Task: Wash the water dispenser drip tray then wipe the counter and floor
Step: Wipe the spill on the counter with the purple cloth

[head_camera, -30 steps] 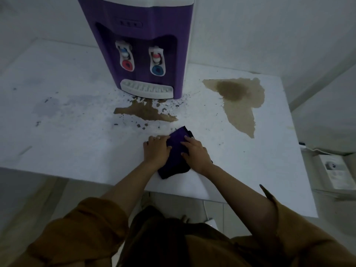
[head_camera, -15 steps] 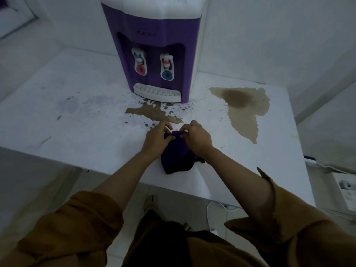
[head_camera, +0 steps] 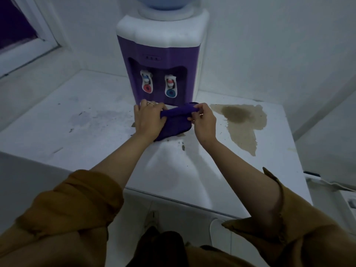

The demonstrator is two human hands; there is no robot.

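A purple and white water dispenser (head_camera: 163,60) stands at the back of the white counter (head_camera: 96,143). Right in front of its base lies a purple cloth (head_camera: 176,122), covering the brown spill there and hiding the drip tray. My left hand (head_camera: 148,120) grips the cloth's left end. My right hand (head_camera: 203,120) pinches its folded upper right edge between thumb and fingers. A few brown specks (head_camera: 182,146) show on the counter just below the cloth.
A large brown stain (head_camera: 241,124) spreads over the counter to the right of the dispenser. Grey smudges (head_camera: 86,116) mark the left side. A window frame (head_camera: 28,45) is at the far left. White items (head_camera: 331,185) lie beyond the counter's right edge.
Both hands pushed the cloth away from me, from near the counter's middle up over the spill to the dispenser's base. My right hand now pinches the cloth's edge.
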